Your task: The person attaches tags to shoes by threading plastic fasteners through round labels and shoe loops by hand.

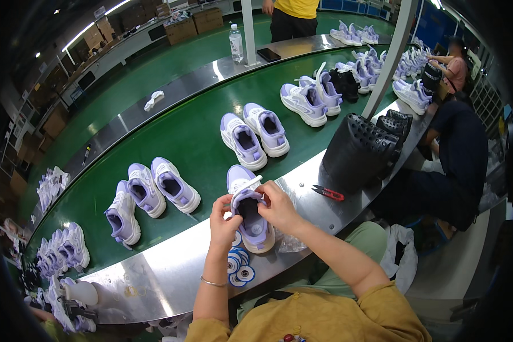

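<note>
A white and lavender sneaker stands on the metal ledge in front of me, its toe pointing away and its heel toward me. My left hand pinches the left side of its collar. On the opposite side, my right hand grips the collar by the tongue, fingers bent over the edge. The shoe's opening faces up, and its insole shows. Beside the heel lies a loose pile of round blue-and-white stickers. A crumpled piece of clear plastic rests to the right of the heel.
Several similar sneakers stand along the green belt. On the ledge to the right are red-handled snips and a black perforated holder. A bottle and a phone sit on the far rail. People work nearby.
</note>
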Available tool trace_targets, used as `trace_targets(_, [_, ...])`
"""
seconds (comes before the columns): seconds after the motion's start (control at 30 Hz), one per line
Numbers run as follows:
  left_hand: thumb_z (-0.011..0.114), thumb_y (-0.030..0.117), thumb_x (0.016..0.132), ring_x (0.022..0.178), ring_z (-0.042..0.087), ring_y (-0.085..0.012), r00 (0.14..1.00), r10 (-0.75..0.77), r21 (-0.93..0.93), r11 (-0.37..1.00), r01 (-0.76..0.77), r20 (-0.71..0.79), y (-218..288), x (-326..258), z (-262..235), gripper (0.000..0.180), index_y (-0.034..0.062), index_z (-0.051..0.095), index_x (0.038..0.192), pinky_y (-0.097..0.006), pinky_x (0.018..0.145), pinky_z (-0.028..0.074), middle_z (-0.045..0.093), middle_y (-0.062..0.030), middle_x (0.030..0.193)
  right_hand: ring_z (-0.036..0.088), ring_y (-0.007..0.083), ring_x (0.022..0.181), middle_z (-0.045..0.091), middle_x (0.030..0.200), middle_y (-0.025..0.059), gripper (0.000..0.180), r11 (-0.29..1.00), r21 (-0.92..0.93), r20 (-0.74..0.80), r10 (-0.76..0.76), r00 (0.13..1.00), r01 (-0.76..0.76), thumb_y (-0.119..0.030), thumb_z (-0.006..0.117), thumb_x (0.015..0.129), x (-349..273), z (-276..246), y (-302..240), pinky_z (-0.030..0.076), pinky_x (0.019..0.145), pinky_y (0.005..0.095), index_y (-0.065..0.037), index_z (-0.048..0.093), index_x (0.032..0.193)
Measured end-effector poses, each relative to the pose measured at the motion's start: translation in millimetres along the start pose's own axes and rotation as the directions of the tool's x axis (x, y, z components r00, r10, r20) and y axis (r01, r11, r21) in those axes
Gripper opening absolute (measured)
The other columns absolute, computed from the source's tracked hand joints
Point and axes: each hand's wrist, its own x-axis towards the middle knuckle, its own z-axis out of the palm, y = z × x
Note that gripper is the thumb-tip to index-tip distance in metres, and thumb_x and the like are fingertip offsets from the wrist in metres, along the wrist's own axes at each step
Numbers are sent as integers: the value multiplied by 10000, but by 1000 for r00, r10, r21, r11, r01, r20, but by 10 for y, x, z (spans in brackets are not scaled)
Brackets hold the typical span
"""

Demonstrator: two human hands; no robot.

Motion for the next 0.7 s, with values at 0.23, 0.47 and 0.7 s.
trace_targets(0.23, [553, -66, 616, 862, 526, -152, 992, -123, -69, 990, 124, 14, -27, 25, -24, 416, 18, 522, 1023, -250, 633, 481, 457, -56, 1057, 541, 329, 969, 549, 1016, 156, 231, 942, -6, -67, -337, 939, 337, 106, 508, 660, 56, 81, 135, 454, 827, 371, 26, 553, 873])
trace_targets(0.47, [560, -58, 597, 848, 530, -141, 1000, 12, 63, 998, -14, 22, -119, 88, -99, 390, 17, 526, 978, -249, 606, 491, 431, -51, 1029, 530, 333, 1013, 508, 1125, 172, 237, 895, -168, 66, -408, 910, 414, 60, 538, 662, 104, -15, 97, 454, 853, 373, 20, 578, 892])
trace_targets(0.7, [643, -13, 631, 868, 519, -160, 999, 50, 239, 970, -48, -3, 32, 64, -59, 361, 22, 509, 964, -260, 580, 511, 409, -65, 1058, 564, 323, 917, 522, 1039, 159, 327, 921, -170, 124, -333, 935, 350, 7, 578, 695, 138, 3, -359, 482, 784, 383, -42, 606, 1017])
